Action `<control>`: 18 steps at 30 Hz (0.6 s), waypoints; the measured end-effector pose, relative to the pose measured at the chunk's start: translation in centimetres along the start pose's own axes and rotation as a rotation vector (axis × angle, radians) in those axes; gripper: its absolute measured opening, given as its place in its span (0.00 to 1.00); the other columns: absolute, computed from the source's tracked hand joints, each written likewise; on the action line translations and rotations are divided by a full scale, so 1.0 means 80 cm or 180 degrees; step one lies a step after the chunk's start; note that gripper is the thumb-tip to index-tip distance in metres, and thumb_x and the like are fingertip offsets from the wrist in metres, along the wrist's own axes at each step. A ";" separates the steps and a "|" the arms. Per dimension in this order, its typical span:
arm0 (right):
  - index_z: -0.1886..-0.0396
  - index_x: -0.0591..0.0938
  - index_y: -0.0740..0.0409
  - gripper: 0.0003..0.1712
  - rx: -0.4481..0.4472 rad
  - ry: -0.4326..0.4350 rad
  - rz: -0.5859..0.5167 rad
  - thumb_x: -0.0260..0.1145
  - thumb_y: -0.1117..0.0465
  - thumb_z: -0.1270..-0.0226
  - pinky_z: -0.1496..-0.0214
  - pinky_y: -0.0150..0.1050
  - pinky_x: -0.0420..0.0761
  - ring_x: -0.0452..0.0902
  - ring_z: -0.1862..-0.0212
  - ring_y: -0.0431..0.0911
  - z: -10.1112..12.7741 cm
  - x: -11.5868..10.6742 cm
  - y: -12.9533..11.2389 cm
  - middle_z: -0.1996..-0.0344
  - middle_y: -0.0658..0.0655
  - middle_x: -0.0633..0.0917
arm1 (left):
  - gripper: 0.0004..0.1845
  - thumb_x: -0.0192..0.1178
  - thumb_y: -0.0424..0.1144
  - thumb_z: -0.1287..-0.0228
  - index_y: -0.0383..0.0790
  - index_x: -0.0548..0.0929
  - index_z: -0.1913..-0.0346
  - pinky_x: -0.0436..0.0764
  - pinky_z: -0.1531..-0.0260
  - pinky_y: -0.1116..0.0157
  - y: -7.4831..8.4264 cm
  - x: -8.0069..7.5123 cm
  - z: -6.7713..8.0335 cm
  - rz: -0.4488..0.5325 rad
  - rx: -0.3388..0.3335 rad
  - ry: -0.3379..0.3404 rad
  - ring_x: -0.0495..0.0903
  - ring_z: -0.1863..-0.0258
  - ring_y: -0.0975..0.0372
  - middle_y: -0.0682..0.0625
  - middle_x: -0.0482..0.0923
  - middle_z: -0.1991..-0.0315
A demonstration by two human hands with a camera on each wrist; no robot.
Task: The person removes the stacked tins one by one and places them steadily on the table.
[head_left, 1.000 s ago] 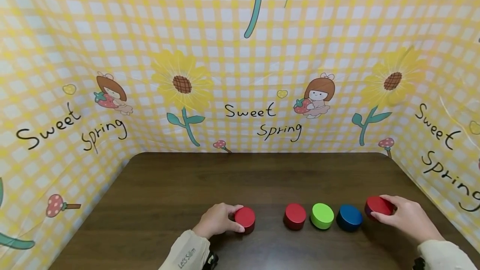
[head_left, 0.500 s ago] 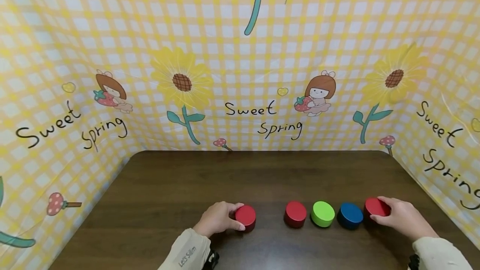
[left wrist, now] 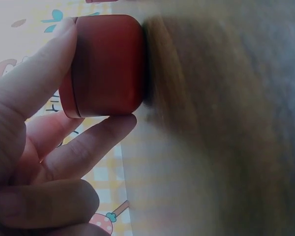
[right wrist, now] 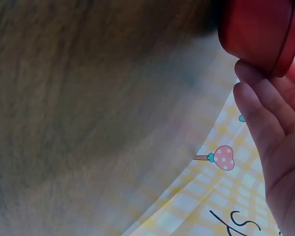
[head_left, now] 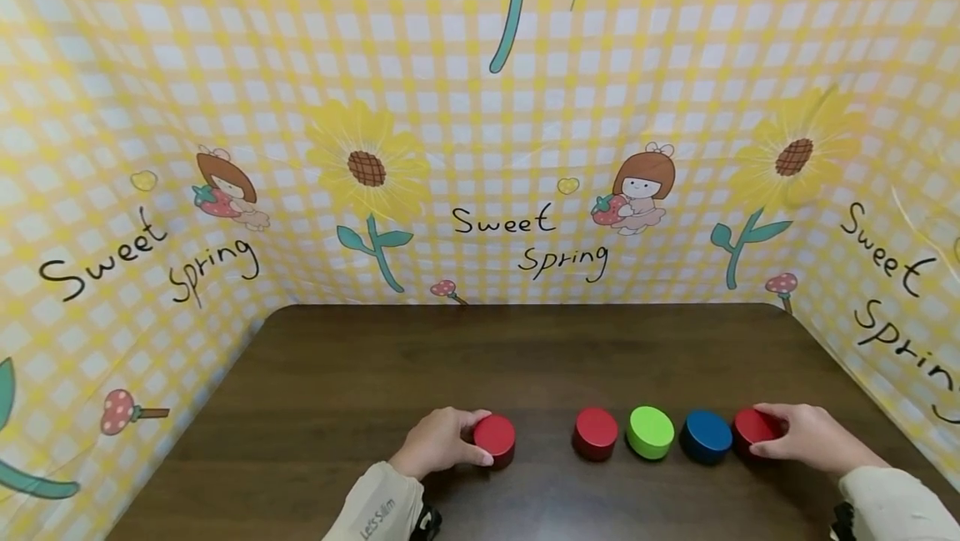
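My left hand pinches a small round red tin between thumb and fingers. In the left wrist view a thin seam runs round this red tin, near the end by the thumb. At the right, my right hand grips another red tin by its right side. That tin stands close beside a blue tin; the right wrist view shows its seamed side with fingertips against it. Left of the blue one stand a green tin and a third red tin, untouched.
All the tins are on a dark brown wooden table. A yellow checked cloth with printed flowers and lettering hangs behind the table and at both sides. A gap of bare table separates the left-hand tin from the others.
My right hand has moved its red tin a little left, up to the blue tin. The left hand keeps its hold on the other red tin, in about the same place.
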State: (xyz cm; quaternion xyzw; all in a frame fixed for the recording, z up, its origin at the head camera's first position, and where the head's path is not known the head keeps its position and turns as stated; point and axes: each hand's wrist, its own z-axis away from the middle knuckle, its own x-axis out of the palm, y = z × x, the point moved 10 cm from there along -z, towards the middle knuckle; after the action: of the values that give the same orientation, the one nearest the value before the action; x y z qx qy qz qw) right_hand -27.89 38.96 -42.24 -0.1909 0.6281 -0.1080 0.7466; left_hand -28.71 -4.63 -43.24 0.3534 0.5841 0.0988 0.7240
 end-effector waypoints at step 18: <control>0.44 0.72 0.80 0.41 0.0043 -0.0123 -0.0169 0.73 0.51 0.45 0.71 0.36 0.70 0.70 0.70 0.45 0.003 0.004 0.008 0.68 0.55 0.83 | 0.33 0.75 0.45 0.53 0.39 0.80 0.41 0.73 0.73 0.63 0.007 0.000 -0.013 -0.0023 0.0024 -0.0056 0.77 0.67 0.61 0.49 0.85 0.57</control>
State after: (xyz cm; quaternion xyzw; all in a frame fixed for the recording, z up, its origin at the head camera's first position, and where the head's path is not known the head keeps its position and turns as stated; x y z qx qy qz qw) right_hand -27.67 39.46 -42.74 -0.2046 0.6075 -0.1283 0.7567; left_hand -29.49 -3.79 -42.97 0.3549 0.5794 0.0910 0.7281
